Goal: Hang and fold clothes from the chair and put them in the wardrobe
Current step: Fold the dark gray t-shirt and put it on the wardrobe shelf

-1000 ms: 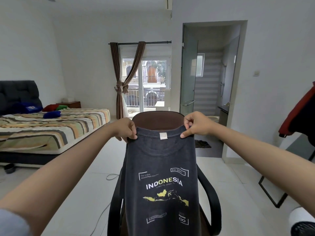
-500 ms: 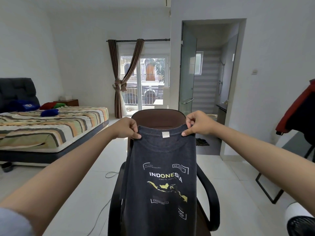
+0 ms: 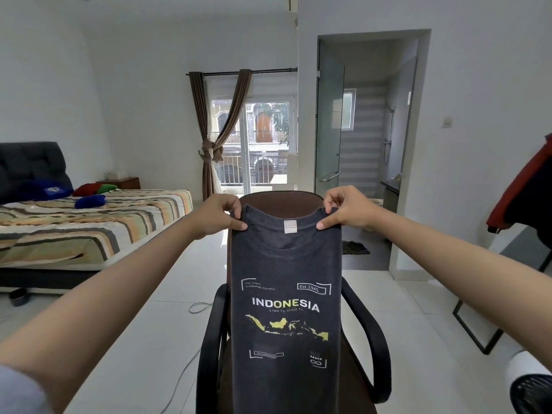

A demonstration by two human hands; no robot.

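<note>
One dark T-shirt [image 3: 285, 294] is held up in front of the chair [image 3: 277, 201], pinched at each shoulder by the left hand [image 3: 216, 218] and right hand [image 3: 348, 209]. It is judged taken from the chair but not yet folded or hung. No wardrobe is seen. One bed [image 3: 89, 222] is seen at left.

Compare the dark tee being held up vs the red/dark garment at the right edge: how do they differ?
The dark T-shirt is pinched at its shoulders by the left hand and right hand; the red and dark garment hangs untouched.
The T-shirt hangs flat, print facing the camera, in front of the chair; the garment is bunched and cut off by the frame.
The T-shirt is one dark grey; the garment is two-toned.
Neither is folded.
</note>
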